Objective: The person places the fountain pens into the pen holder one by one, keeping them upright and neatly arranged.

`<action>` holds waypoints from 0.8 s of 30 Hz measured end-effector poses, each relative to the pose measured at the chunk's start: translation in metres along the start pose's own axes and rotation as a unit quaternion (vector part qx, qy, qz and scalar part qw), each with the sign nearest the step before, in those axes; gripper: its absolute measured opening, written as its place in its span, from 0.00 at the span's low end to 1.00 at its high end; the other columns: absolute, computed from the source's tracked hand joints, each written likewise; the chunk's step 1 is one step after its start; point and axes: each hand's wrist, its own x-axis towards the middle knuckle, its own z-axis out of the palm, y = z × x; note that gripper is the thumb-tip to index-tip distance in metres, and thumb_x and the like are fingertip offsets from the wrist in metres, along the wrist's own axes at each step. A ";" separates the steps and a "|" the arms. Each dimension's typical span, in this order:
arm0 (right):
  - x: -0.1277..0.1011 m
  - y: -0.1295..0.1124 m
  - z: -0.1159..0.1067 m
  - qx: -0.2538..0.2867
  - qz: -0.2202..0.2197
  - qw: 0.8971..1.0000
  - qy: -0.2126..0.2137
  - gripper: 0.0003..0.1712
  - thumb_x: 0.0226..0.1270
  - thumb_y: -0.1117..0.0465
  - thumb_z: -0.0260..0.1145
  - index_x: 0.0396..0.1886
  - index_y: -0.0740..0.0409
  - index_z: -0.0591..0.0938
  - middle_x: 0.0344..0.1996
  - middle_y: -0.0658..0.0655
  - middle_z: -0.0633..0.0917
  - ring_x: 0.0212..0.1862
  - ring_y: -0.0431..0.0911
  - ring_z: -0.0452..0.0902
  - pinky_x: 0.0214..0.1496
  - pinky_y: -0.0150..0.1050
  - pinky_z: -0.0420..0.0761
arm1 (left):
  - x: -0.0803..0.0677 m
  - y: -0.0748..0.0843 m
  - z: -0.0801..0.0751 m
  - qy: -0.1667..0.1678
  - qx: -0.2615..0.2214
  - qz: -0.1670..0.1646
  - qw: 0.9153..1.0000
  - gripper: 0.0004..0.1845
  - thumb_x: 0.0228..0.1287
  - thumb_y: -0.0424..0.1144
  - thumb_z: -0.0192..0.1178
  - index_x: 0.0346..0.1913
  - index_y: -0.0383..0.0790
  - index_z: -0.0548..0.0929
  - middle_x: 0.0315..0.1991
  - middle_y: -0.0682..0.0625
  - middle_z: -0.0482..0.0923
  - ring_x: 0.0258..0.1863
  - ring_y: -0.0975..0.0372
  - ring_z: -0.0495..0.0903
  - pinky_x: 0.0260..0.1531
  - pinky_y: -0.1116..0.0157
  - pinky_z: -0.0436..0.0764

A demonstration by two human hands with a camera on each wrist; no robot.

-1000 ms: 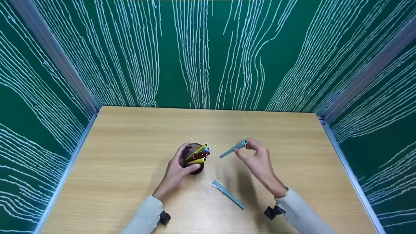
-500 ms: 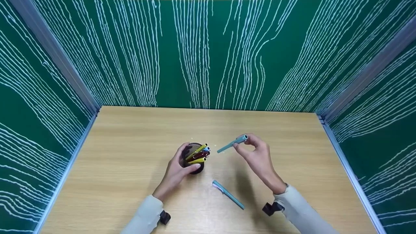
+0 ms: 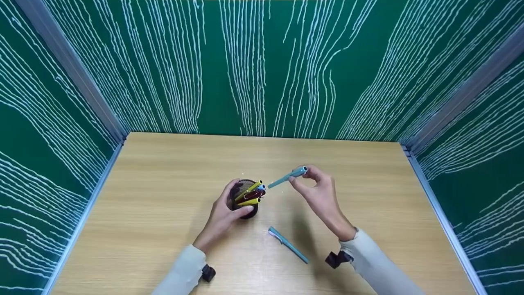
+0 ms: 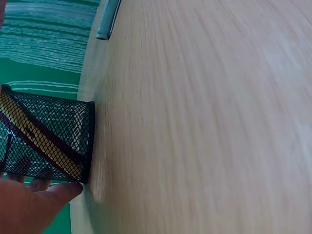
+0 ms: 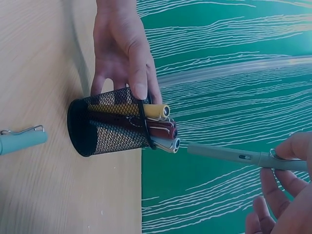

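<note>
A black mesh pen holder (image 3: 245, 200) (image 5: 109, 126) (image 4: 46, 139) stands at the middle of the wooden table (image 3: 163, 184) with several yellow, red and grey pens in it. My left hand (image 3: 223, 215) (image 5: 124, 53) grips its side. My right hand (image 3: 317, 192) (image 5: 287, 195) pinches the rear end of a teal pen (image 3: 286, 177) (image 5: 234, 156), held in the air. Its front end points at the holder's mouth, close to the pens there. A second teal pen (image 3: 287, 244) (image 5: 22, 140) (image 4: 108, 18) lies on the table below the holder.
Green walls with white wavy lines (image 3: 262, 65) enclose the table on the left, back and right. Metal posts (image 3: 69, 69) stand in the back corners. Bare wood stretches all round the holder.
My right hand has carried the teal pen up and to the left, and its tip now nears the holder's mouth. The left hand and the lying pen have stayed put.
</note>
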 end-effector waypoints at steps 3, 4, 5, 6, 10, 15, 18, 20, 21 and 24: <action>0.002 0.000 0.003 0.005 -0.004 1.000 -0.001 0.08 0.70 0.66 0.79 0.47 0.59 0.91 0.43 0.54 0.92 0.53 0.52 0.83 0.67 0.61 0.77 | 0.000 -0.001 -0.001 0.003 0.008 0.001 1.000 0.51 0.62 0.41 0.82 0.85 0.47 0.67 0.77 0.42 0.76 0.77 0.48 0.73 0.82 0.45 0.60; 0.003 0.000 0.004 0.006 -0.005 1.000 -0.002 0.08 0.71 0.66 0.79 0.47 0.59 0.92 0.43 0.54 0.92 0.53 0.51 0.83 0.67 0.62 0.77 | -0.001 -0.001 -0.001 0.004 0.013 0.001 1.000 0.51 0.62 0.42 0.82 0.85 0.47 0.67 0.77 0.43 0.76 0.77 0.48 0.73 0.82 0.45 0.59; 0.003 0.001 0.006 0.008 -0.007 1.000 -0.003 0.08 0.71 0.67 0.79 0.47 0.59 0.92 0.43 0.54 0.92 0.53 0.51 0.83 0.67 0.63 0.77 | 0.000 -0.001 -0.001 0.004 0.014 0.002 1.000 0.51 0.61 0.42 0.82 0.85 0.47 0.67 0.77 0.43 0.76 0.77 0.48 0.73 0.82 0.45 0.59; 0.004 0.001 0.007 0.010 -0.010 1.000 -0.003 0.08 0.71 0.66 0.79 0.47 0.59 0.92 0.43 0.54 0.92 0.53 0.51 0.83 0.67 0.62 0.78 | 0.000 -0.002 -0.001 0.005 0.015 0.004 1.000 0.51 0.61 0.41 0.82 0.85 0.46 0.67 0.77 0.43 0.76 0.77 0.47 0.72 0.83 0.44 0.58; 0.006 0.003 0.011 0.016 -0.014 1.000 -0.008 0.08 0.71 0.67 0.79 0.47 0.59 0.92 0.44 0.54 0.92 0.52 0.50 0.83 0.66 0.60 0.78 | 0.000 -0.003 -0.001 0.006 0.016 0.005 1.000 0.51 0.61 0.41 0.83 0.85 0.46 0.67 0.77 0.44 0.76 0.78 0.48 0.72 0.83 0.44 0.58; 0.007 0.004 0.016 0.020 -0.009 1.000 -0.013 0.08 0.70 0.67 0.79 0.47 0.58 0.91 0.44 0.53 0.91 0.53 0.50 0.83 0.64 0.56 0.79 | 0.000 -0.004 0.000 0.012 0.026 -0.005 1.000 0.51 0.60 0.43 0.84 0.84 0.53 0.69 0.78 0.47 0.75 0.78 0.49 0.71 0.83 0.43 0.57; 0.007 0.005 0.020 0.022 -0.004 1.000 -0.016 0.08 0.70 0.67 0.79 0.46 0.58 0.91 0.43 0.53 0.91 0.52 0.50 0.83 0.63 0.53 0.80 | 0.000 -0.004 0.000 0.014 0.032 -0.006 0.999 0.51 0.60 0.43 0.84 0.85 0.51 0.68 0.78 0.47 0.75 0.78 0.48 0.71 0.83 0.41 0.56; 0.007 0.007 0.024 0.023 -0.002 1.000 -0.017 0.08 0.69 0.68 0.79 0.46 0.58 0.91 0.43 0.52 0.91 0.52 0.49 0.83 0.63 0.52 0.80 | 0.001 -0.004 0.000 0.014 0.034 -0.004 0.999 0.52 0.60 0.43 0.84 0.85 0.48 0.68 0.79 0.47 0.75 0.78 0.47 0.71 0.83 0.41 0.57; 0.006 0.007 0.025 0.022 -0.001 1.000 -0.018 0.08 0.69 0.68 0.79 0.46 0.58 0.91 0.43 0.52 0.91 0.52 0.49 0.83 0.62 0.51 0.80 | 0.001 -0.004 0.000 0.013 0.033 -0.003 0.999 0.52 0.61 0.42 0.84 0.85 0.47 0.67 0.78 0.47 0.75 0.78 0.47 0.71 0.82 0.41 0.57; 0.006 0.008 0.030 0.016 -0.005 1.000 -0.024 0.08 0.69 0.67 0.80 0.45 0.57 0.92 0.42 0.51 0.91 0.51 0.49 0.83 0.61 0.49 0.80 | 0.001 -0.004 -0.001 0.007 0.019 0.001 1.000 0.51 0.63 0.39 0.82 0.85 0.45 0.67 0.77 0.45 0.76 0.77 0.48 0.72 0.82 0.43 0.58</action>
